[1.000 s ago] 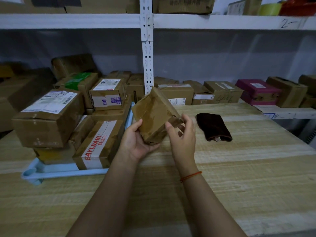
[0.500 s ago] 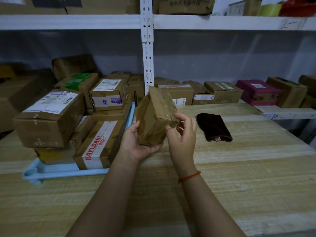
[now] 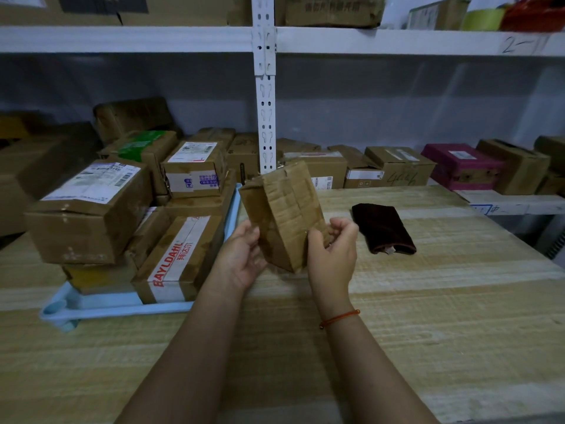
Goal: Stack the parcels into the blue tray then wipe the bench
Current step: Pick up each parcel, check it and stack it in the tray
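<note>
Just above the middle of the frame, a small cardboard parcel (image 3: 282, 214) stands on end between both hands, long axis near upright and its top tipped slightly left. The left hand (image 3: 241, 258) cups its lower left side; the right hand (image 3: 331, 254) curls its fingers against the lower right edge. The blue tray (image 3: 122, 306) lies to the left, nearer the left hand, already piled with boxes, so a free spot looks scarce and the parcel likely goes on top. A dark cloth (image 3: 382, 229) lies on the wooden bench (image 3: 428, 332) to the right, near the right hand
</note>
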`<state>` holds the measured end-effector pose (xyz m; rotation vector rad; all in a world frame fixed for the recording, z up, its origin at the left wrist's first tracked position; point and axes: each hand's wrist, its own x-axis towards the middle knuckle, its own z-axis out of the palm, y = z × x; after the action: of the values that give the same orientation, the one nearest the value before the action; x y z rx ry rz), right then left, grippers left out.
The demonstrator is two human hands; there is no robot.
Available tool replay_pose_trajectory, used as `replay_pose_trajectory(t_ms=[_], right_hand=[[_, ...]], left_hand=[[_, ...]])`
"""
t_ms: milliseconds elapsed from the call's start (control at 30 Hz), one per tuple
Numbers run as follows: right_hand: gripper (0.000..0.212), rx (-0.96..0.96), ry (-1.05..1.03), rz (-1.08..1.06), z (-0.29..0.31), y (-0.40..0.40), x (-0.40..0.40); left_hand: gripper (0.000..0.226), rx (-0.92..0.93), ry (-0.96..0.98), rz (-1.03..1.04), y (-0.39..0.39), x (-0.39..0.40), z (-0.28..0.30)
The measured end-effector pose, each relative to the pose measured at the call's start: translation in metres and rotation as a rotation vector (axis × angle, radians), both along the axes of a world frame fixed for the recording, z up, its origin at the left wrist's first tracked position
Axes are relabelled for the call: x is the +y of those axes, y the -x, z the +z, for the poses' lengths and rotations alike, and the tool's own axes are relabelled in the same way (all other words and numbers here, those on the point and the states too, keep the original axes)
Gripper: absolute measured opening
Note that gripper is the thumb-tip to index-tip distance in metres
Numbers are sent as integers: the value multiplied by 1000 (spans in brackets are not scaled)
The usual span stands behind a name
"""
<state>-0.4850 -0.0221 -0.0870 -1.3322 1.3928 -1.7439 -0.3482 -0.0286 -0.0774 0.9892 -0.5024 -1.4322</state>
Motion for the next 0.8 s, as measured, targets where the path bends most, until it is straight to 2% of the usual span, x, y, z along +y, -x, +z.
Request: replay_pose_trajectory(t_ms=[67, 200, 333, 800], right_hand=[[31, 18, -62, 11, -2, 1, -1], [21, 93, -81, 16, -8, 1, -3], [21, 107, -95, 21, -11, 1, -2], [22, 122, -113, 44, -14, 1, -1]], left_hand=[[34, -26, 16, 9, -1, -3, -2], [37, -116, 18, 49, 0, -4, 1], [39, -188, 20, 60, -1, -7, 0], [43, -104, 46, 85, 6, 1, 12]])
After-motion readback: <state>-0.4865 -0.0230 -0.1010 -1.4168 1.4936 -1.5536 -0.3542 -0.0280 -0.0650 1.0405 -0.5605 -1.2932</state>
